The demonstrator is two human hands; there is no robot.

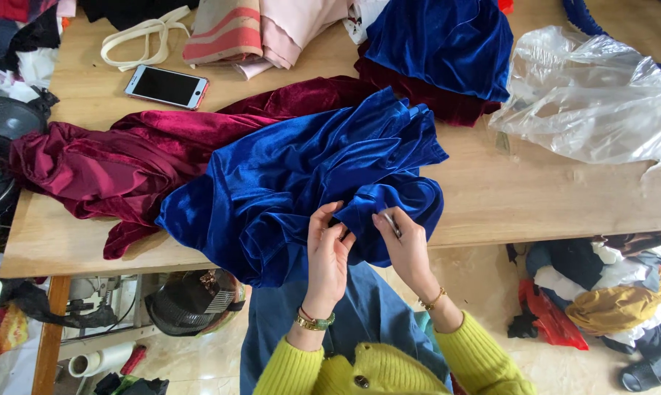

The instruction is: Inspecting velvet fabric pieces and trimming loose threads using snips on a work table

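The blue velvet cloth (301, 175) lies bunched at the near edge of the wooden tabletop (506, 197). The left hand (329, 252) pinches a fold of it with closed fingers. The right hand (405, 245) grips the cloth too and holds a small metal tool (392, 223). Beside it lie a dark red cloth (103, 164), a phone (166, 86) and a plastic bag (594, 95).

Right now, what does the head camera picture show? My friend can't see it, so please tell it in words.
Two hands pinch the edge of a blue velvet garment at a wooden table: the left hand grips the cloth, and the right hand holds a small metal tool against it. Dark red velvet, a phone and a clear plastic bag lie around.
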